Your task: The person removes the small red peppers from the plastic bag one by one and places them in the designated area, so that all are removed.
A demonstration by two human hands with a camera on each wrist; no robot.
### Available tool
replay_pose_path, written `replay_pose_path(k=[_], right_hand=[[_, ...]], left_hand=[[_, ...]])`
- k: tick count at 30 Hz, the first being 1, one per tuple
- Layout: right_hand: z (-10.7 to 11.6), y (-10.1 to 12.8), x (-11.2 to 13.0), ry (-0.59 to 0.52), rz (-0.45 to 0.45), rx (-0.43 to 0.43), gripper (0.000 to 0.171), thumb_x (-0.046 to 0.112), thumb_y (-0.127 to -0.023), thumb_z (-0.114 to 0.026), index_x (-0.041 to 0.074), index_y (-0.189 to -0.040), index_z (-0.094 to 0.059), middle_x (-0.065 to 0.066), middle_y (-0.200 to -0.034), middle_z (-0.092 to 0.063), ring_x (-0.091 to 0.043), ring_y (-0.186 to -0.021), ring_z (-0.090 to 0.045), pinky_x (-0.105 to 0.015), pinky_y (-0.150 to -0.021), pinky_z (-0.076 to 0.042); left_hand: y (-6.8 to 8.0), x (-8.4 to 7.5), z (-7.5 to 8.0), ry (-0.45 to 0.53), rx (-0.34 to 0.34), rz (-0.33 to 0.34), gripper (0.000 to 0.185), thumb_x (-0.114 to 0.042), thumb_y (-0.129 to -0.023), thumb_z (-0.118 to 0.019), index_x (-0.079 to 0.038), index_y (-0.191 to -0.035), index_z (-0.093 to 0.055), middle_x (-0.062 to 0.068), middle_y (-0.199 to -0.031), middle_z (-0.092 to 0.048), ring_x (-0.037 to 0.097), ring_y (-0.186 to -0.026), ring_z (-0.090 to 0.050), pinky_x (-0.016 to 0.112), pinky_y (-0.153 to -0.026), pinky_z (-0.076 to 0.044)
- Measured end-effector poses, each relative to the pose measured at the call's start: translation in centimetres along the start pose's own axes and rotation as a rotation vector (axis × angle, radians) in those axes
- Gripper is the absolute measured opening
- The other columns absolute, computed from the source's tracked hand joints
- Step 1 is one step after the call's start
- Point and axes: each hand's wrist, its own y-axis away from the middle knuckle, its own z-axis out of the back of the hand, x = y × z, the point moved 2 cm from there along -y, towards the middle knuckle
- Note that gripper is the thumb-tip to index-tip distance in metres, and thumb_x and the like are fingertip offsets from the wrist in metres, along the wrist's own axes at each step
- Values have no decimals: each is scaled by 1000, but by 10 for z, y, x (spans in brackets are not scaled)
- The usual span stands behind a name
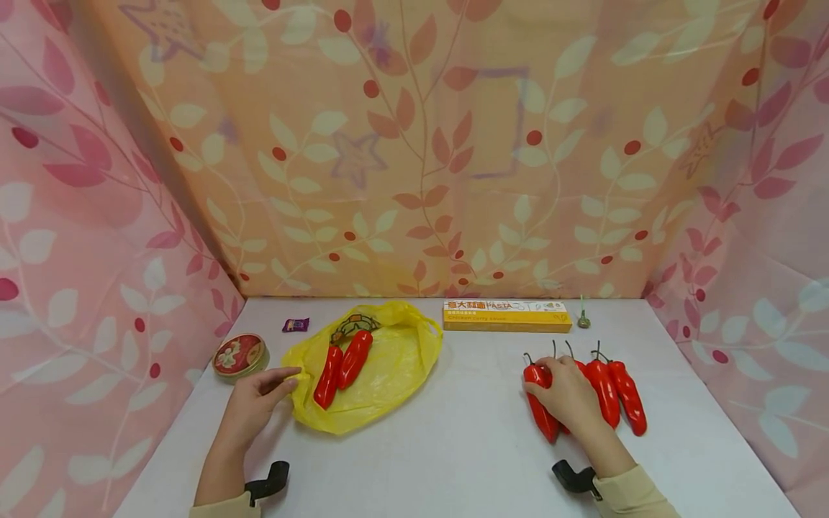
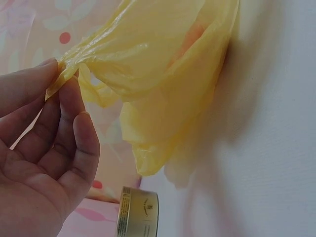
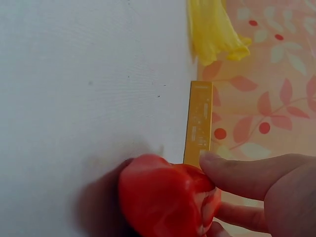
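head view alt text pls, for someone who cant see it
A person's left hand pinches the edge of a yellow plastic bag holding two red peppers, while the right hand grips one of a row of red peppers on a white table.

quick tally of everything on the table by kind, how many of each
Red plastic chili peppers: 6 (2 in the bag, about 4 by the right hand, which partly hides them)
Yellow plastic bag: 1, edge pinched by the left hand
Yellow pasta box: 1
Round red-lidded tin: 1
Small purple wrapped candy: 1
Small greenish object: 1
Total: 11
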Motion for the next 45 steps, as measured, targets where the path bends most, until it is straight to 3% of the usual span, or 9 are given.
replay_pose_path(k=[10, 16, 24, 36, 45], right_hand=[[10, -2, 10, 11, 25, -2, 65, 39, -83, -81, 7, -134, -60, -26, -119, -57, -36, -96, -60, -48, -66, -60], [21, -2, 43, -29, 106, -17, 59, 40, -85, -80, 11, -133, -62, -18, -120, -62, -28, -95, -60, -43, -69, -59], [19, -12, 82, -173, 198, -38, 48, 38, -86, -80, 15, -126, -66, -7, -113, -69, -19, -84, -60, -29, -67, -54], [8, -28, 133, -328, 285, -6, 47, 38, -88, -78, 14, -127, -69, -5, -123, -70, -24, -102, -64, -36, -79, -58], [-5, -37, 178, -430, 380, 22, 46, 30, -87, -80, 21, -130, -66, -7, -117, -70, -21, -94, -66, -37, -77, -58]], left_hand=[[0, 0, 0, 2, 5, 7, 37, -31, -99, -66, -13, -131, -69, 12, -127, -67, 22, -108, -59, 12, -82, -52], [1, 1, 2, -1, 1, 5, 37, -31, -99, -66, -13, -130, -69, 13, -128, -67, 22, -109, -58, 12, -82, -52], [0, 0, 2, -4, 1, 8, 38, -32, -99, -66, -13, -131, -69, 13, -129, -66, 20, -107, -60, 16, -84, -54], [-1, 0, 1, 4, -2, 2, 38, -32, -99, -67, -12, -131, -69, 13, -129, -67, 18, -106, -61, 15, -83, -53], [-1, 3, 2, 4, -2, 13, 38, -32, -98, -67, -13, -131, -69, 13, -130, -66, 21, -109, -60, 14, -83, -52]])
